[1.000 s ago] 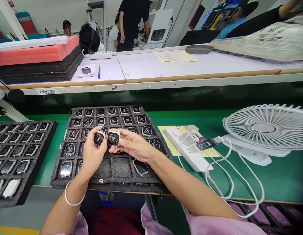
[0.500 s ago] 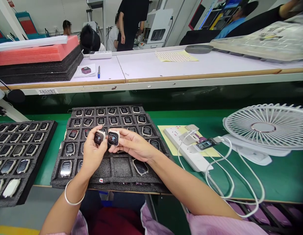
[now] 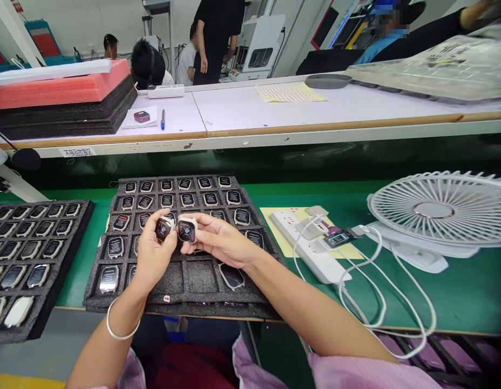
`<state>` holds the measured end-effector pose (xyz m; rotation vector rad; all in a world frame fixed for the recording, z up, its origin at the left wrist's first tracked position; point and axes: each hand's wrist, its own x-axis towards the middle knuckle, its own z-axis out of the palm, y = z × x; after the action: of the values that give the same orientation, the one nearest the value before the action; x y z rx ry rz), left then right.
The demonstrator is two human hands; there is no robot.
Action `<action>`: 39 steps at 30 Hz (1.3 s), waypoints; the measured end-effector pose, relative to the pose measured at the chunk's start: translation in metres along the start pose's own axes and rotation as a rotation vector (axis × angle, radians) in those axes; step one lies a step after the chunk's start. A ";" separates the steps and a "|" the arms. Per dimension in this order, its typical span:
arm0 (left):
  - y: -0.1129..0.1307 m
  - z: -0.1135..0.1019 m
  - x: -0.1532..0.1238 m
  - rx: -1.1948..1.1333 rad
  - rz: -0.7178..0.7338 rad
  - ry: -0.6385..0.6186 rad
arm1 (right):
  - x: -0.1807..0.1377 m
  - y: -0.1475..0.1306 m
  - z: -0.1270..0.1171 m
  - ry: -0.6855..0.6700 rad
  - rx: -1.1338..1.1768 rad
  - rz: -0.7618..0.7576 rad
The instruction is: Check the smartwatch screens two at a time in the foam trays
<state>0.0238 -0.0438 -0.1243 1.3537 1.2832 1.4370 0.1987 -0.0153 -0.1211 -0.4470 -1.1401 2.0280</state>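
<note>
My left hand (image 3: 153, 255) pinches a small white-cased smartwatch body (image 3: 163, 227) with a dark screen. My right hand (image 3: 223, 240) grips a second watch body (image 3: 187, 230) of the same kind. The two pieces are held side by side, nearly touching, above a dark foam tray (image 3: 185, 294) with rows of pockets. Several pockets hold more watch bodies (image 3: 188, 199). The pockets just below my hands are bare, and one loose watch body (image 3: 231, 275) lies in the tray's front row. A silver bangle (image 3: 120, 328) circles my left wrist.
A second foam tray (image 3: 27, 248) of watch bodies lies at left. To the right are a white power strip (image 3: 311, 254) with cables, a charging watch (image 3: 338, 238) and a white fan (image 3: 437, 210). Behind is a raised shelf (image 3: 250, 116) with stacked foam (image 3: 60, 97). Other people are at the back.
</note>
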 end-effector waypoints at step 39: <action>0.013 -0.001 0.001 -0.321 -0.230 -0.095 | 0.006 0.000 -0.002 0.234 -0.129 -0.069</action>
<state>0.0243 -0.0456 -0.1116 1.0131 1.0557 1.3348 0.1960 -0.0102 -0.1219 -0.6810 -1.1287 1.7961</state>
